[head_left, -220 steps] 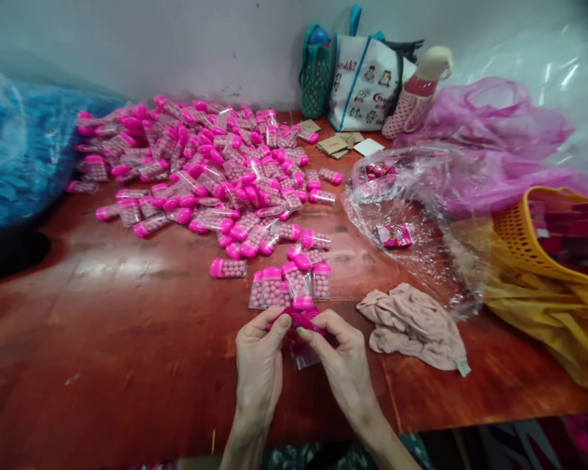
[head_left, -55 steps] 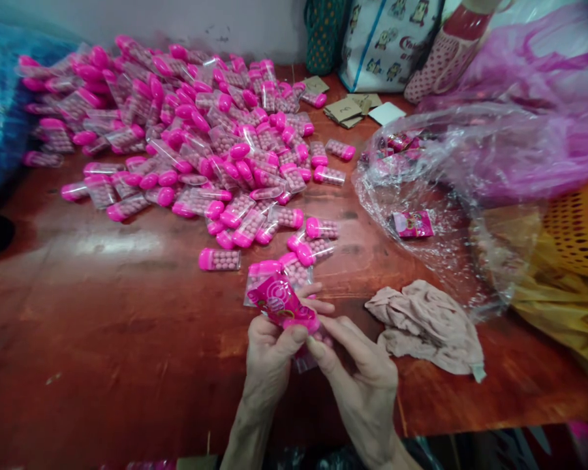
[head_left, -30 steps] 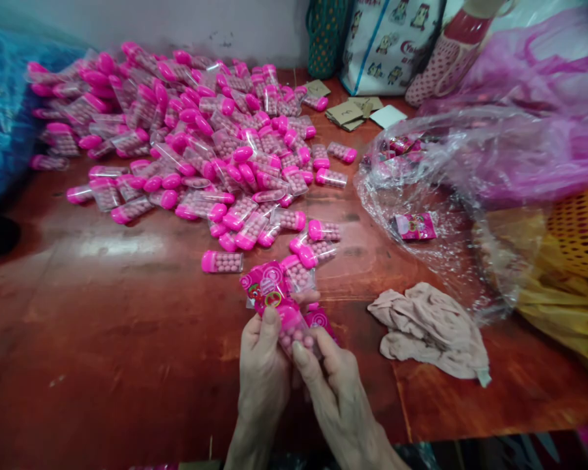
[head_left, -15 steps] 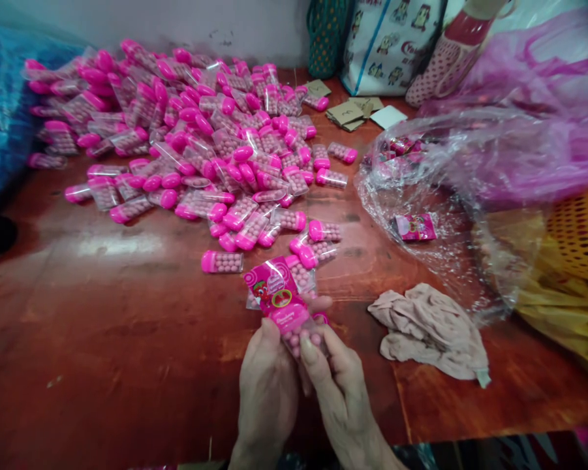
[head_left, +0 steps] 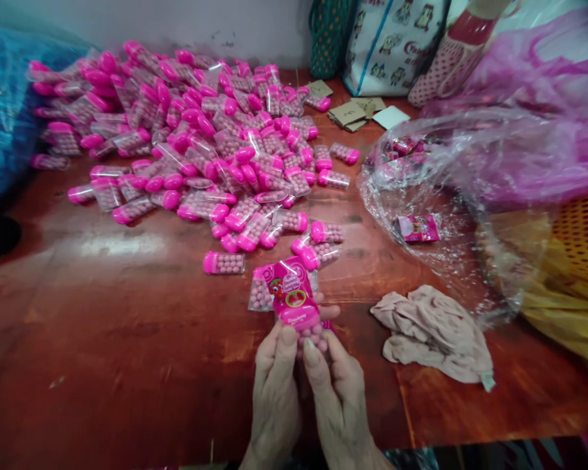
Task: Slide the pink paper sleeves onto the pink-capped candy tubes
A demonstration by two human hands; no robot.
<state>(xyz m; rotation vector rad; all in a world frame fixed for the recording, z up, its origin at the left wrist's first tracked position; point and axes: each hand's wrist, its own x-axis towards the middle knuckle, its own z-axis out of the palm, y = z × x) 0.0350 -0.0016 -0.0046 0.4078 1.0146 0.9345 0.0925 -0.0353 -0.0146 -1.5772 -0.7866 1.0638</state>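
Pinching the tube point(head_left: 315, 337) at its near end, the right hand point(head_left: 340, 391) has its thumb on the clear wall over the pink balls, with its fingers curled close behind. The left hand point(head_left: 277, 385) is closed on the same tube from the left, its thumb pressed near the lower edge of the wrapper point(head_left: 292, 287). That wrapper, pink and printed with a strawberry, covers the far end of the tube and leans away, slightly left. The tube is held above the near middle of the table point(head_left: 127, 339). A fingertip shows past its right side; which hand it belongs to I cannot tell.

Just beyond the wrapper, and partly hidden by it, lie a few tubes, with a loose tube point(head_left: 224, 263) on its side to their left. Farther off, the pile point(head_left: 200, 137) spreads from the middle to the far left, near a blue bag point(head_left: 14, 117). Right of the hands, well apart from them, lies a crumpled cloth point(head_left: 435, 333). Beyond it is clear plastic point(head_left: 470, 150) with a small packet point(head_left: 418, 228), and at the far right a pink bag point(head_left: 543, 156). A yellow basket point(head_left: 582, 228) stands at the right edge. Brown cards point(head_left: 347, 114) lie far right of centre, before a white bag point(head_left: 396, 46).
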